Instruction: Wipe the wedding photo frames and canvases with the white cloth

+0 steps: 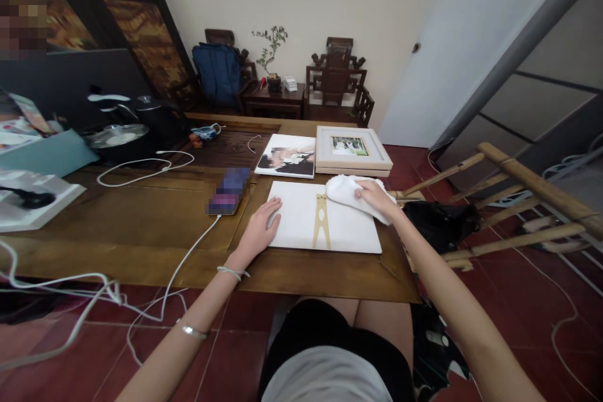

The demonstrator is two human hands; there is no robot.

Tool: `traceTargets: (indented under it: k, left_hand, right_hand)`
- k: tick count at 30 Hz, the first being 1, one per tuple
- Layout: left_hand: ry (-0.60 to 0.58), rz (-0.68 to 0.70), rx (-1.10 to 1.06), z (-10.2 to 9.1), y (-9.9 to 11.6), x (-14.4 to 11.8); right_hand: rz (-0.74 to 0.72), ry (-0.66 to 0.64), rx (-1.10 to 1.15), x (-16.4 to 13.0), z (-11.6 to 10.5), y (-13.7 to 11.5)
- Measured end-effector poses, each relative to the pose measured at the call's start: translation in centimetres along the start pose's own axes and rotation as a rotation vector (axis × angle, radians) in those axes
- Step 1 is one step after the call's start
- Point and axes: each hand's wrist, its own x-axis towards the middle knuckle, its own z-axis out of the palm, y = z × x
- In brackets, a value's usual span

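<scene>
A white frame back (325, 226) with a tan wooden stand lies flat on the wooden table (155, 226) in front of me. My left hand (261, 229) rests flat on its left edge, fingers spread. My right hand (374, 196) presses a white cloth (346, 191) against the frame's upper right corner. Behind it lie a photo print (288, 157) and a pale framed picture (351, 149).
A phone (228, 191) on a white charging cable (188, 257) lies left of the frame. Pots, papers and more cables crowd the table's left side. A bamboo chair (509, 201) stands at the right. Dark wooden chairs and a small plant stand by the far wall.
</scene>
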Motion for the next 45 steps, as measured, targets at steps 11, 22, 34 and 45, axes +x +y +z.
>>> traceTargets:
  k: [11,22,34,45]
  left_hand:
    - [-0.003,0.004,-0.007,0.0,0.0,0.0]
    - [-0.005,0.001,-0.002,0.0,0.1,0.0]
    - [-0.006,0.002,-0.014,0.1,-0.3,0.0]
    - [-0.007,0.0,-0.007,0.0,-0.1,0.0]
  right_hand:
    - [-0.028,0.0,-0.112,-6.0,2.0,-1.9]
    - [0.04,-0.259,-0.023,-14.1,-0.2,-3.5]
    - [0.088,0.068,0.01,0.1,3.7,-4.4]
    - [-0.262,-0.184,-0.024,-10.6,6.2,-10.1]
